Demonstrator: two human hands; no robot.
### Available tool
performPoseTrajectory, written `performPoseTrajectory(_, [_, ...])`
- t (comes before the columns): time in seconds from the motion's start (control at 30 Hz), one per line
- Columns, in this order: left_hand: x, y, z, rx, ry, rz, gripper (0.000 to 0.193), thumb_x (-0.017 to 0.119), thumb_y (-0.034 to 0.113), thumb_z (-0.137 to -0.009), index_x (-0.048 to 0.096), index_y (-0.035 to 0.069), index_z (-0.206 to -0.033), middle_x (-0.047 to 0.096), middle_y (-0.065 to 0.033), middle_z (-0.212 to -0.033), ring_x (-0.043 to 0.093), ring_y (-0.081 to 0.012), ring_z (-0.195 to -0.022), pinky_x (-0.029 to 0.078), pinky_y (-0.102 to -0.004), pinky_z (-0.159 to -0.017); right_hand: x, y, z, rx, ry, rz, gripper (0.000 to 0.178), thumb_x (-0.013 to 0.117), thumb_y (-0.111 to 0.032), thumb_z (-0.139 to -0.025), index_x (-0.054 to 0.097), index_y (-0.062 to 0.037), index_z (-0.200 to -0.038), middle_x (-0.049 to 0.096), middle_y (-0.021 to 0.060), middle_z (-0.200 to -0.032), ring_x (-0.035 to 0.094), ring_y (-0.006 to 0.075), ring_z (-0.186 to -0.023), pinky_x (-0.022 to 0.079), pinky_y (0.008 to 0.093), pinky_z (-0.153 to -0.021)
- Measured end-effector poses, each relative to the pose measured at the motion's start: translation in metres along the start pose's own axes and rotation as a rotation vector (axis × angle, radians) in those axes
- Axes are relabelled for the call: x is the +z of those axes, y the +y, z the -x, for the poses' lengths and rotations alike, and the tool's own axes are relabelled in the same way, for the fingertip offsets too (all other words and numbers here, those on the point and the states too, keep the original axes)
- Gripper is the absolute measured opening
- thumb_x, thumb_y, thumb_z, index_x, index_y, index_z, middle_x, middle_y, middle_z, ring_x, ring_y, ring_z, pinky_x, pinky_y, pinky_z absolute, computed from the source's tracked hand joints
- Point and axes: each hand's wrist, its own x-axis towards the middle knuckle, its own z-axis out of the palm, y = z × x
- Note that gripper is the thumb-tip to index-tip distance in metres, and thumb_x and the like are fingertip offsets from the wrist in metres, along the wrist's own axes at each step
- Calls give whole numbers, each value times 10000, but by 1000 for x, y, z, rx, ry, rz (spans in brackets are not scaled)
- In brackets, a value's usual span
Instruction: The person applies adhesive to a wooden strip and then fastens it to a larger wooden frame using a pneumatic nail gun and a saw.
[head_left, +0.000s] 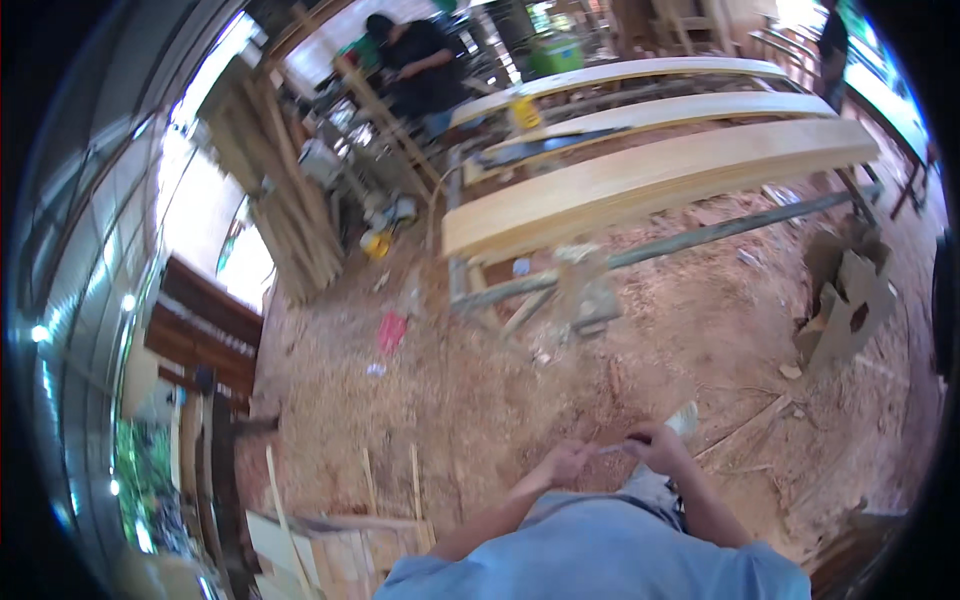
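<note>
My left hand (568,462) and my right hand (660,447) are close together in front of my waist, both with curled fingers. A short, thin, pale strip (609,449) spans the gap between them, with one end in each hand. It is too small and blurred for me to tell its kind. Just beyond my right hand, low down, shows a whitish patch (684,418) that I cannot make out. My blue shirt (600,550) fills the lower edge of the view.
Ahead, long pale planks (650,185) lie on a low frame (640,255). Torn cardboard (850,305) stands at the right. Upright boards (275,190) lean at the left; cut wood (350,550) is at lower left. A person (420,60) bends over work at the back.
</note>
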Motion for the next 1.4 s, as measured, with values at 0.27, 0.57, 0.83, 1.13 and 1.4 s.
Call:
performPoseTrajectory(0.27, [-61, 29, 83, -30, 64, 744, 305, 518, 313, -1048, 692, 67, -1000, 479, 45, -646, 502, -133, -599, 421, -338, -551, 144, -52, -53, -62, -70, -632, 196, 563, -196, -1021, 613, -26, -1103, 623, 4, -817, 599, 116, -732, 508, 289, -677])
performPoseTrajectory(0.57, [-195, -16, 76, -14, 158, -55, 509, 577, 480, -938, 724, 7, -1054, 713, -216, -1061, 692, -334, -982, 535, -418, -857, 124, -27, -166, -12, 80, 241, 167, 521, -201, -1004, 594, -63, -944, 537, 12, -685, 501, 112, -554, 390, 288, -471])
performPoseTrajectory(0.83, [-359, -68, 41, -180, 176, -411, 436, 601, 417, -879, 705, 3, -965, 712, -244, -916, 685, -407, -893, 527, -489, -816, 209, -103, -260, 294, -202, 200, 297, 509, -141, -968, 585, -71, -1246, 591, 48, -747, 497, 103, -505, 388, 284, -423])
performPoseTrajectory(1.13, [-493, -7, -3, 183, 406, -212, 301, 648, 158, -914, 667, 29, -1185, 690, -152, -1137, 676, -274, -1017, 538, -371, -868, 290, -211, -383, 462, -415, -450, 392, 529, -121, -992, 528, -49, -1377, 620, 47, -877, 522, 82, -565, 400, 238, -473])
performPoseTrajectory(1.4, [-645, -11, -26, 399, 387, -67, 171, 683, 113, -914, 722, 21, -1052, 718, -83, -930, 679, -174, -864, 540, -305, -787, 423, -285, -439, 384, -386, -719, 199, 623, -48, -818, 638, 6, -1009, 628, 79, -752, 530, 119, -564, 356, 259, -470])
